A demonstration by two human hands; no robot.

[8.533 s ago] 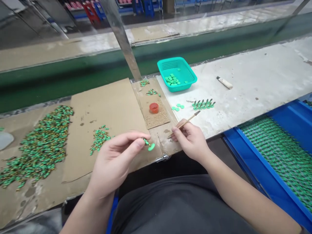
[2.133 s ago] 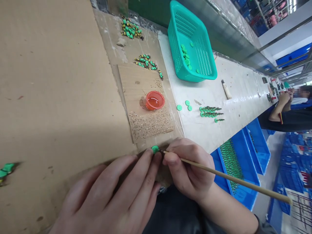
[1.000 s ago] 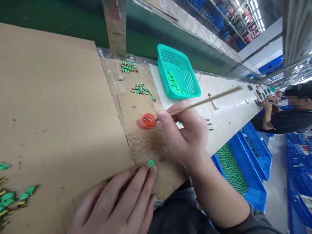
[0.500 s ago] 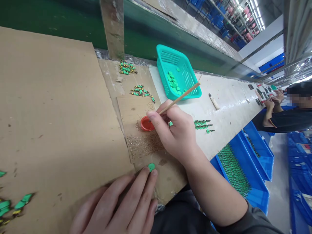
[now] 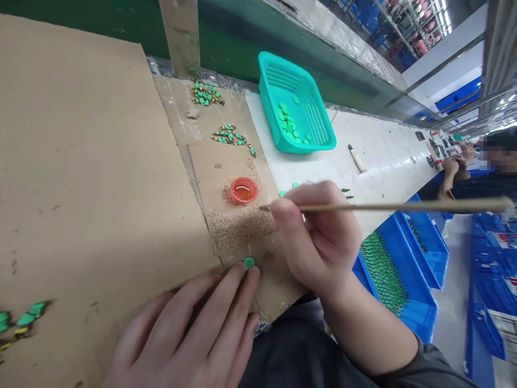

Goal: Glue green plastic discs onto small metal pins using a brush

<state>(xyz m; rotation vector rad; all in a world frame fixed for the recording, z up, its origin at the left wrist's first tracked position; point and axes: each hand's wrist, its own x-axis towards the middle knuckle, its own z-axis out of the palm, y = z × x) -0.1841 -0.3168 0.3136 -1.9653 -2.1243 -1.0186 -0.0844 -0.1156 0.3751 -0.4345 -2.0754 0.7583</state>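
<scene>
Green button [image 5: 249, 263], apparently bare, at near side of worktop [image 5: 379, 148], clamped between fingers of left hand [image 5: 194, 323]; brush [image 5: 383, 206] clamped in those of right hand [image 5: 323, 248], tip just outside red cup [image 5: 243, 202]; probably finished pieces [image 5: 383, 269] in blue bin [image 5: 422, 319]; more buttons [image 5: 286, 121] seemingly left in basket [image 5: 329, 141].

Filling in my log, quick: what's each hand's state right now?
Left hand: closed, holding a green disc.
Right hand: closed, holding a brush.
</scene>
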